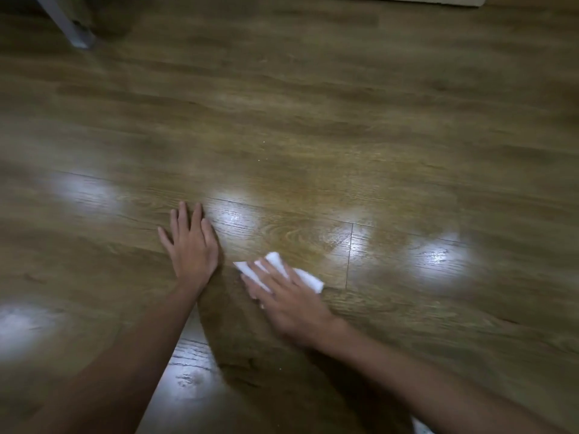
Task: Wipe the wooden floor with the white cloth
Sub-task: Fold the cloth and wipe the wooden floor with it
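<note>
I see my left hand (192,245) lying flat on the wooden floor (313,136), palm down. Its fingers (196,216) are straight and a little spread, holding nothing. My right hand (289,300) is just beside it, pressing down on the white cloth (308,278). The cloth is folded small and lies flat on the floor under my right fingers (266,270), which are spread out over it. White corners of the cloth stick out past my fingertips. My right hand looks blurry, so I can't tell if my thumb is tucked under the cloth. The floor is shiny, with bright spots of light (438,255) on it. Far off at the top left stands a white furniture leg (67,23).
</note>
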